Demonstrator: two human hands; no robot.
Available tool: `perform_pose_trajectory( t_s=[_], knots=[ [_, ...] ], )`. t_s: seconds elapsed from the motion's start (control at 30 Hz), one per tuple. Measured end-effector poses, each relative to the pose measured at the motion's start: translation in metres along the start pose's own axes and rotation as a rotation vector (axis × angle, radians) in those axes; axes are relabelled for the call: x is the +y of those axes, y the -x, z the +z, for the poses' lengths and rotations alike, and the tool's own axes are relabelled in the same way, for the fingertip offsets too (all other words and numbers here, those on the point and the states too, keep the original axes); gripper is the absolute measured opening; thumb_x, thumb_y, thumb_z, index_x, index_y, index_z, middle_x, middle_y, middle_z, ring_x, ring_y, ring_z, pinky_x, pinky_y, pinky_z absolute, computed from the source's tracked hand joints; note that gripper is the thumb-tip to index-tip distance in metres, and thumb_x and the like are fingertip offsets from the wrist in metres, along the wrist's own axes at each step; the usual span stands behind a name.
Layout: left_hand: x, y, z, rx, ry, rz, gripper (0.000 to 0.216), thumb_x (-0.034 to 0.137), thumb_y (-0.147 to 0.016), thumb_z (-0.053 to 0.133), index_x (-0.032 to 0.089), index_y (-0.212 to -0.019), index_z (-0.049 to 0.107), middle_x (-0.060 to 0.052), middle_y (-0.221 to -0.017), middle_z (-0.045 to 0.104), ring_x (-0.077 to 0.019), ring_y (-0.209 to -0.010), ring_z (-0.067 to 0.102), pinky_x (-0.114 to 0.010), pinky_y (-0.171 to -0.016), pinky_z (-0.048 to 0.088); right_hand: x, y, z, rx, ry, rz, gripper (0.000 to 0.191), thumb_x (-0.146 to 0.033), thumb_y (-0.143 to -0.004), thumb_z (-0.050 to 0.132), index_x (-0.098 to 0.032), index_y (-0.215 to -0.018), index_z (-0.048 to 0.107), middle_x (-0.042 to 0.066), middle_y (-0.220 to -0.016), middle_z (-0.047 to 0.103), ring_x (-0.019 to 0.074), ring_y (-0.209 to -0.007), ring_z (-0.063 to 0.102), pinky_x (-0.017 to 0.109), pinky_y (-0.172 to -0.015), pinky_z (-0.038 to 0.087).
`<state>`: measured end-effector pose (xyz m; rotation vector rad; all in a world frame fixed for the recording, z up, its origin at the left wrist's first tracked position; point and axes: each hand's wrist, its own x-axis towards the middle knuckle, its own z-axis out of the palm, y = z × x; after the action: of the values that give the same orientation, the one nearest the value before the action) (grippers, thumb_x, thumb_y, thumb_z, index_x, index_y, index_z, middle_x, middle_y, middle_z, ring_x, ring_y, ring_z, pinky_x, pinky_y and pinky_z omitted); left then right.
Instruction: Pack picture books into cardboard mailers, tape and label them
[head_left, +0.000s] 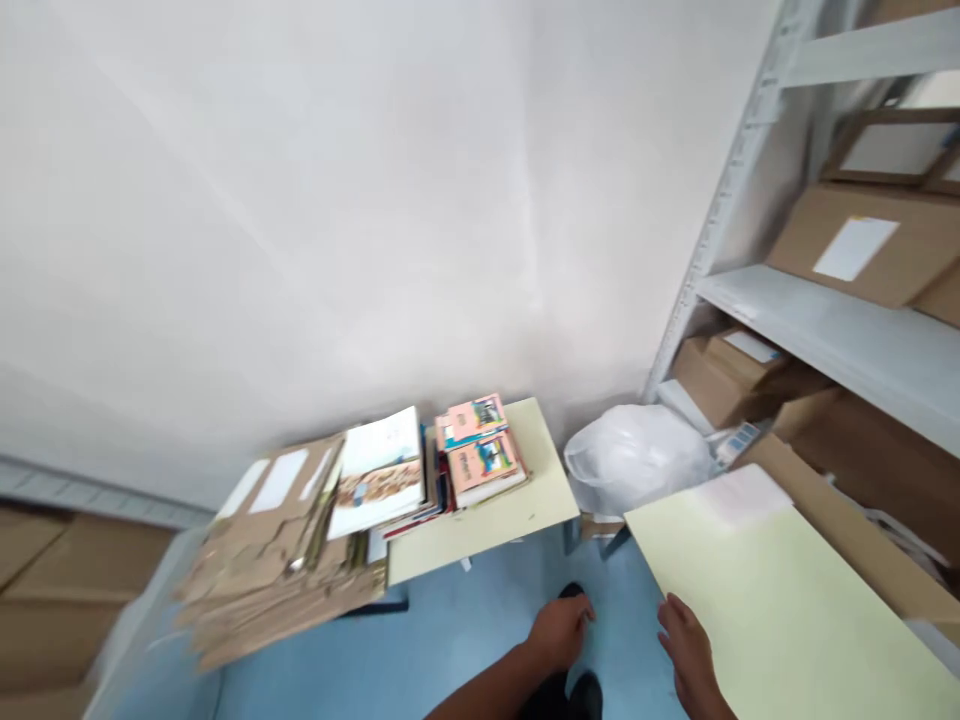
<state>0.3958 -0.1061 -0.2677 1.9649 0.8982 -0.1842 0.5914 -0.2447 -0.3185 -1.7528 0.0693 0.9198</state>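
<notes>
My left hand (559, 630) hangs low at the bottom of the view over the blue floor, its fingers curled loosely downward with nothing seen in them. My right hand (686, 640) is beside it, resting against the near-left edge of a pale yellow-green table top (780, 600); its fingers are mostly out of sight. Ahead stands a second pale table (517, 500) bearing stacks of books (480, 450) and flattened brown cardboard (277, 540).
A white plastic bag (637, 455) sits on the floor between the two tables. A grey metal shelf rack (817, 320) at right holds cardboard boxes (862, 240). More boxes stand at far left. White walls meet in a corner ahead.
</notes>
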Motion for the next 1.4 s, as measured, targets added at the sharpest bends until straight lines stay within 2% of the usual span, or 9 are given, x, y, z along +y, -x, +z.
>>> perform_pose_trajectory(
  t_s=[0.17,0.4,0.67,0.77,0.9,1.0,1.17,1.3,1.4],
  knots=[
    [-0.057,0.076,-0.035,0.246,0.318,-0.133,0.033,0.024,-0.09,0.041,0.019,-0.105,0.07,-0.004,-0.074,0.071,-0.0197,-0.07,0.066,-0.031,-0.073,0.049,-0.041,0.053,0.076,-0.284,-0.037,0.081,0.073,-0.058,-0.049,0.085,-0.021,-0.108,0.066,0.015,-0.123,0.072,0.038,-0.12,0.066,0.044,-0.092,0.056],
    [-0.14,0.18,-0.101,0.663,0.48,-0.198,0.036,0.038,-0.088,0.047,0.019,-0.111,0.068,-0.004,-0.083,0.073,-0.0199,-0.077,0.066,-0.031,-0.074,0.05,-0.074,0.127,0.206,-0.659,-0.001,0.13,0.067,-0.053,-0.05,0.09,-0.021,-0.106,0.07,0.012,-0.111,0.078,0.0341,-0.109,0.072,0.044,-0.095,0.054],
    [-0.305,0.289,-0.255,1.247,0.366,-0.382,0.038,0.039,-0.086,0.052,0.019,-0.114,0.068,-0.01,-0.118,0.074,-0.0256,-0.11,0.068,-0.04,-0.101,0.051,-0.061,0.239,0.377,-0.973,0.096,0.111,0.057,-0.054,-0.062,0.087,-0.02,-0.105,0.074,0.014,-0.114,0.077,0.0297,-0.107,0.072,0.04,-0.092,0.054],
    [-0.359,0.312,-0.308,1.263,0.29,-0.616,0.039,0.03,-0.087,0.053,0.015,-0.12,0.066,-0.015,-0.125,0.071,-0.0262,-0.115,0.066,-0.039,-0.103,0.048,-0.049,0.272,0.442,-1.03,0.188,0.064,0.053,-0.052,-0.066,0.083,-0.021,-0.107,0.073,0.012,-0.108,0.076,0.0273,-0.104,0.072,0.037,-0.09,0.054],
    [-0.397,0.314,-0.34,1.157,0.277,-0.627,0.029,0.025,-0.085,0.058,0.016,-0.111,0.07,-0.012,-0.113,0.076,-0.0258,-0.111,0.068,-0.036,-0.099,0.049,-0.03,0.291,0.512,-0.972,0.299,0.0,0.052,-0.047,-0.066,0.08,-0.021,-0.11,0.071,0.009,-0.107,0.075,0.0244,-0.106,0.069,0.033,-0.085,0.053],
    [-0.407,0.306,-0.339,1.106,0.265,-0.626,0.027,0.027,-0.084,0.062,0.016,-0.107,0.071,-0.01,-0.105,0.077,-0.0261,-0.107,0.069,-0.035,-0.096,0.049,-0.014,0.289,0.54,-0.883,0.372,-0.044,0.053,-0.044,-0.064,0.078,-0.021,-0.111,0.07,0.007,-0.102,0.074,0.0222,-0.097,0.069,0.029,-0.075,0.052],
    [-0.412,0.298,-0.332,1.057,0.246,-0.664,0.027,0.034,-0.087,0.062,0.016,-0.105,0.071,-0.012,-0.104,0.077,-0.0252,-0.1,0.071,-0.033,-0.088,0.049,0.009,0.277,0.55,-0.797,0.444,-0.174,0.049,-0.043,-0.065,0.072,-0.019,-0.109,0.071,0.006,-0.098,0.075,0.0212,-0.086,0.07,0.028,-0.069,0.053],
    [-0.412,0.299,-0.338,1.028,0.188,-0.671,0.022,0.036,-0.087,0.063,0.018,-0.095,0.072,-0.012,-0.1,0.077,-0.0291,-0.105,0.069,-0.036,-0.093,0.047,0.016,0.275,0.555,-0.738,0.531,-0.315,0.046,-0.04,-0.065,0.068,-0.018,-0.106,0.073,0.007,-0.101,0.076,0.0269,-0.099,0.07,0.034,-0.082,0.054],
    [-0.412,0.301,-0.343,1.078,0.106,-0.675,0.027,0.033,-0.085,0.065,0.017,-0.106,0.07,-0.015,-0.114,0.074,-0.0315,-0.121,0.061,-0.038,-0.103,0.042,0.018,0.276,0.557,-0.671,0.565,-0.433,0.053,-0.036,-0.066,0.064,-0.015,-0.114,0.072,0.01,-0.108,0.076,0.0298,-0.109,0.068,0.037,-0.096,0.051]
  ],
)
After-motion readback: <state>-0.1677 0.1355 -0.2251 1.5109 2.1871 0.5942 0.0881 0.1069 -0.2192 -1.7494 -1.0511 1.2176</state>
